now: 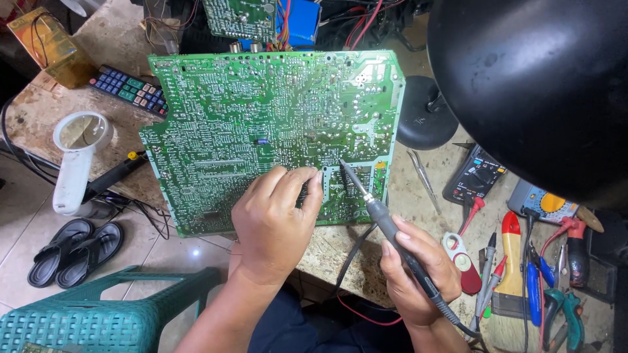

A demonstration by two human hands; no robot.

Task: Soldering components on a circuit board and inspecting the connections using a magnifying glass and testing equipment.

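At the far left a tiled floor (19, 196) is seen, with a pair of black sandals (75, 252) and a green plastic stool (98, 314); on the stone-topped bench (39, 111) above them a white-handled magnifier (78, 153) and a remote control (127, 90) are laid. The large green circuit board (261, 124) is laid solder side up across the bench; no part is seen lifted from it, so the soldering is judged to be in progress, with its extent not determinable. The left hand (275, 222) is pressed on the board's near edge, fingers curled together, and whether anything is pinched in them cannot be told. Just right of the fingertips the soldering iron (386, 225) is brought tip-down to the board; it is gripped pen-fashion by the right hand (415, 274), fingers clamped round its handle. Further right, tweezers (424, 175), a multimeter (476, 175), a brush (510, 274) and pliers (562, 314) are scattered, under a black lamp shade (536, 85).
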